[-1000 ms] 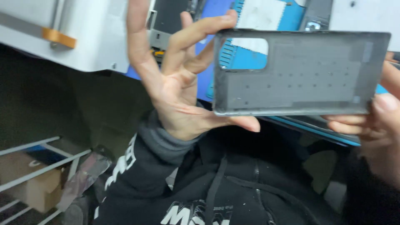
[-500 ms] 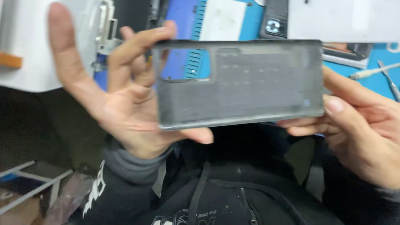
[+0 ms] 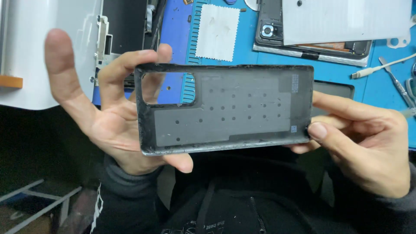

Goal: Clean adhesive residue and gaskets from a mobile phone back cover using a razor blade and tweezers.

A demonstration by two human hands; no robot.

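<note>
I hold a dark grey phone back cover up in front of me, inner side facing me, with a rectangular camera cut-out at its left end and rough adhesive residue along the edges. My left hand supports its left end, fingers spread behind it and the little finger under the bottom edge. My right hand pinches the right end, thumb pressed on the lower right corner.
A blue work mat lies beyond with an opened phone under a white sheet, a white cloth square, a white cable and metal tweezers. A white machine stands at the left.
The cover has shifted left and down in view and come closer. My right hand has come further into view at its right end, and the view has steadied.
</note>
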